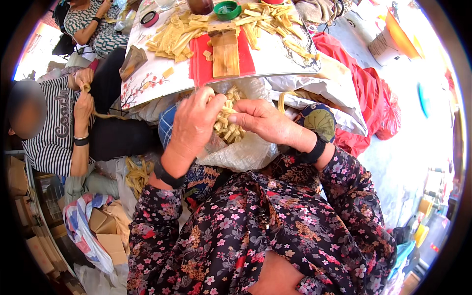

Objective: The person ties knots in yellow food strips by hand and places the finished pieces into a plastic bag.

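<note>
Both my hands are raised over an open plastic sack (243, 153) on my lap, filled with short knotted pale yellow strips (232, 131). Between the thumb and fingers of my right hand (269, 120) is the end of a yellow strip. My left hand (195, 123) is close beside it with curled fingers; what lies within them is hidden. Beyond, on the table, a wooden block tool (225, 53) rests on a red cloth (247, 55), with loose flat yellow strips (177, 35) heaped around it.
The white table's near edge (276, 75) lies just past my hands. On it are a green lid (226, 10), a roll of tape (149, 18) and a wooden piece (133, 63). A co-worker in a striped shirt (55, 92) handles a strip at the left. Red plastic bags (350, 66) are at the right.
</note>
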Demonstrator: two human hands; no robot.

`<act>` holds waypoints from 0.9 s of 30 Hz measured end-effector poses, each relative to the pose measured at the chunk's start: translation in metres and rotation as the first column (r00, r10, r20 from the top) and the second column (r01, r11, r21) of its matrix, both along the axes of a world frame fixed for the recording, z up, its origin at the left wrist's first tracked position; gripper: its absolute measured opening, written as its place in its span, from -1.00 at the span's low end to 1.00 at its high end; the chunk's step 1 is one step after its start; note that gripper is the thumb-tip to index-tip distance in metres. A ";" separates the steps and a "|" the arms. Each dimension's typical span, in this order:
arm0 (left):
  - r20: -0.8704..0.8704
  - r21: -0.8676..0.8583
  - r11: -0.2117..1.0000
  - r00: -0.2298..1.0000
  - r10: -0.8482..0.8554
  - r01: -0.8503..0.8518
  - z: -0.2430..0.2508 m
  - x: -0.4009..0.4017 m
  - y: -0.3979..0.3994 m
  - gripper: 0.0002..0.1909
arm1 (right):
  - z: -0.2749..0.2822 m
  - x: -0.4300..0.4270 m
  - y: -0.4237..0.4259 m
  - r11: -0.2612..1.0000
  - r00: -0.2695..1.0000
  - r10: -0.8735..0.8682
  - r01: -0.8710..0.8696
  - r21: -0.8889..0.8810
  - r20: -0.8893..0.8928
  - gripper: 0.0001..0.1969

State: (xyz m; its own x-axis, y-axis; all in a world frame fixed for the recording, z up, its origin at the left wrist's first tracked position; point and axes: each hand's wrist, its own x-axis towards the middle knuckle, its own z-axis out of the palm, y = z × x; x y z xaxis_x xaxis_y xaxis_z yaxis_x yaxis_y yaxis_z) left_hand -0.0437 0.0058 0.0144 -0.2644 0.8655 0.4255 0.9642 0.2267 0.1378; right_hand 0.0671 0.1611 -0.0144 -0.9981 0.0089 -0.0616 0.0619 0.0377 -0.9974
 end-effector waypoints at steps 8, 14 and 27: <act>-0.050 0.132 0.983 0.991 -0.123 0.128 -0.021 -0.063 0.010 -0.83 | 0.021 -0.017 -0.002 0.960 0.944 -0.203 0.245 0.138 -0.261 -0.79; 0.949 0.266 0.956 0.208 -0.238 -0.124 -0.017 -0.059 0.033 -0.86 | 0.002 -0.052 0.042 0.868 0.871 -0.404 0.462 0.183 -0.280 -0.72; 0.427 0.016 0.948 0.859 0.282 -0.319 -0.036 -0.085 0.059 -0.80 | -0.036 -0.088 0.058 0.683 0.845 -0.378 0.530 0.503 -0.377 -0.64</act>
